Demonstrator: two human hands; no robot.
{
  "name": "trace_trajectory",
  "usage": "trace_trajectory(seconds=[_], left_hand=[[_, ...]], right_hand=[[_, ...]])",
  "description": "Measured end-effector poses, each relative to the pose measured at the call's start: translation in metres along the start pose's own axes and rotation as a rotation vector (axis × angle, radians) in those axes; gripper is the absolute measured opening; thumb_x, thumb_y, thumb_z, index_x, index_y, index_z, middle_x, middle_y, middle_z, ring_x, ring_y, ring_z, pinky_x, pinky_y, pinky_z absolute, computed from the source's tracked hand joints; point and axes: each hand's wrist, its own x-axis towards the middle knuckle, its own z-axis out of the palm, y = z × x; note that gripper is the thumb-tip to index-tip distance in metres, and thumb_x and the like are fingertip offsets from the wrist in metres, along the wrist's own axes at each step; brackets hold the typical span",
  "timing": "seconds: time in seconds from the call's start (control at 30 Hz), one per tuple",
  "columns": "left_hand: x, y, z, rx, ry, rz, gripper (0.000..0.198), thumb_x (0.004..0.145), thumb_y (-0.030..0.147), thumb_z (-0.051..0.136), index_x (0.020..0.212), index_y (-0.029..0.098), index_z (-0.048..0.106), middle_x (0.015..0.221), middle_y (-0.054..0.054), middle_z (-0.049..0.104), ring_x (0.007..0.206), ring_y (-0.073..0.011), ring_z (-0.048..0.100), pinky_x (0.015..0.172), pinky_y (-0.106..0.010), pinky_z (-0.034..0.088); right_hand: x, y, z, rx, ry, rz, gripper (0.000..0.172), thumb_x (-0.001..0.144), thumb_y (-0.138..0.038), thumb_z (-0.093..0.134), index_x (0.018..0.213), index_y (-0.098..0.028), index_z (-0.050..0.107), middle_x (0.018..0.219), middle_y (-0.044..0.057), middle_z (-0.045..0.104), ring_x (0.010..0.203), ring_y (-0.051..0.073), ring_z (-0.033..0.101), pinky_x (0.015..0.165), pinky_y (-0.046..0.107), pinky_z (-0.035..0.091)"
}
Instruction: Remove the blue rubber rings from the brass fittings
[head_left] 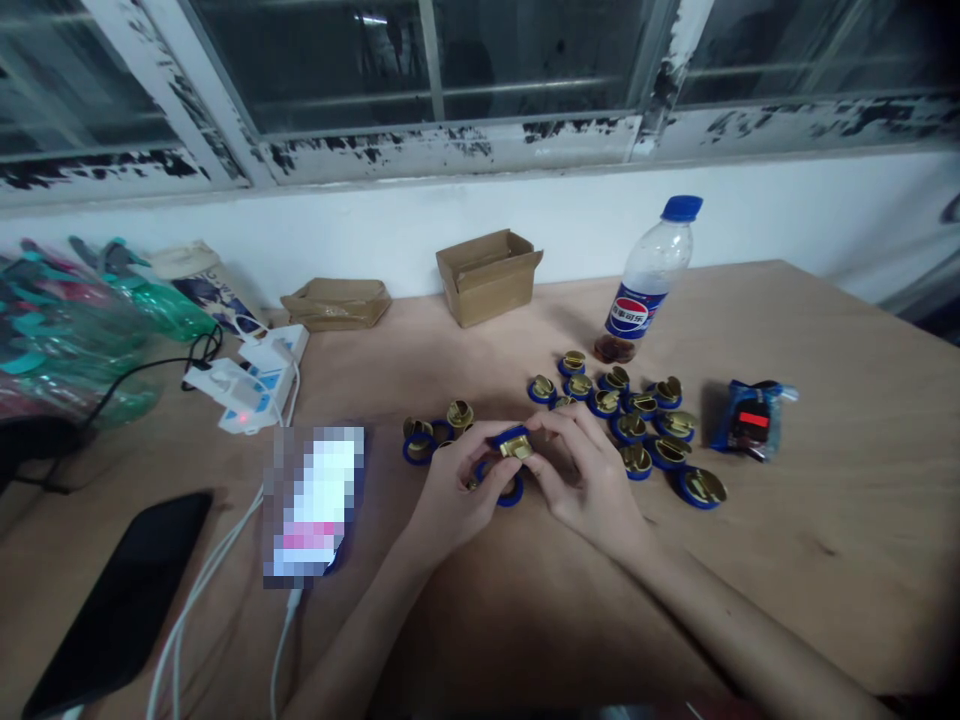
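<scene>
Between both hands is a gold metal piece with a blue ring around its edge (515, 443), raised just above the table. My left hand (459, 492) pinches it from the left between thumb and fingers. From the other side, the fingertips and thumb of my right hand (592, 478) close on it. Beside and behind my left hand lie loose blue rings (418, 449) and gold metal pieces (460, 414), some covered by the hand. To the right spreads a group of several gold pieces with blue rings (673, 450), partly hidden by my right fingers.
A cola bottle (636, 300) stands behind the group, and a small plastic-wrapped packet (750, 420) lies right. Open cardboard box (491, 285) and flattened carton (336, 305) sit by the wall. Left are a power strip (262, 385), lit phone (319, 505), dark phone (124, 600) and green-tinted bottles (82, 320).
</scene>
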Motion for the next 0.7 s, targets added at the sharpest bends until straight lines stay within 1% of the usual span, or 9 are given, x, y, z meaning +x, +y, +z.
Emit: trace_trajectory(seconds=[0.1, 0.3, 0.5, 0.63, 0.7], left_hand=[[-0.0001, -0.0004, -0.0004, 0.051, -0.007, -0.004, 0.025, 0.087, 0.023, 0.058, 0.112, 0.02, 0.06, 0.11, -0.008, 0.067, 0.1, -0.0194, 0.065, 0.088, -0.031, 0.051], [-0.0005, -0.0009, -0.0015, 0.123, -0.005, -0.002, 0.025, 0.089, 0.023, 0.056, 0.113, 0.022, 0.059, 0.108, -0.007, 0.067, 0.098, -0.0195, 0.065, 0.085, -0.031, 0.052], [-0.0013, -0.0028, -0.0011, 0.122, -0.036, 0.053, 0.025, 0.091, 0.025, 0.053, 0.116, 0.021, 0.056, 0.121, -0.01, 0.062, 0.113, -0.0232, 0.059, 0.096, -0.037, 0.048], [-0.002, -0.0035, -0.0006, 0.131, -0.029, 0.025, 0.027, 0.092, 0.025, 0.051, 0.119, 0.021, 0.053, 0.117, -0.011, 0.063, 0.109, -0.0227, 0.061, 0.095, -0.039, 0.049], [-0.002, -0.0029, -0.0001, 0.134, -0.028, 0.036, 0.027, 0.092, 0.025, 0.051, 0.119, 0.02, 0.053, 0.121, -0.011, 0.061, 0.113, -0.0232, 0.059, 0.098, -0.039, 0.048]], right_hand=[[-0.0004, 0.0007, -0.001, 0.008, -0.026, 0.008, 0.023, 0.082, -0.009, 0.057, 0.103, -0.02, 0.052, 0.091, 0.004, 0.051, 0.084, 0.018, 0.053, 0.073, 0.033, 0.048], [-0.0002, 0.0015, 0.001, 0.017, -0.024, 0.01, 0.023, 0.082, -0.008, 0.058, 0.1, -0.02, 0.051, 0.09, 0.004, 0.051, 0.085, 0.018, 0.052, 0.074, 0.033, 0.046], [0.0014, 0.001, 0.0023, 0.026, -0.003, 0.001, 0.022, 0.081, -0.008, 0.06, 0.096, -0.021, 0.05, 0.09, 0.003, 0.052, 0.086, 0.018, 0.052, 0.076, 0.033, 0.045], [0.001, 0.0004, 0.0028, 0.022, -0.006, 0.0, 0.022, 0.082, -0.009, 0.06, 0.097, -0.021, 0.049, 0.092, 0.004, 0.053, 0.088, 0.018, 0.053, 0.078, 0.034, 0.045], [0.0007, 0.0002, 0.0031, 0.028, -0.01, 0.005, 0.021, 0.082, -0.01, 0.06, 0.097, -0.021, 0.049, 0.092, 0.004, 0.053, 0.087, 0.018, 0.053, 0.078, 0.034, 0.045]])
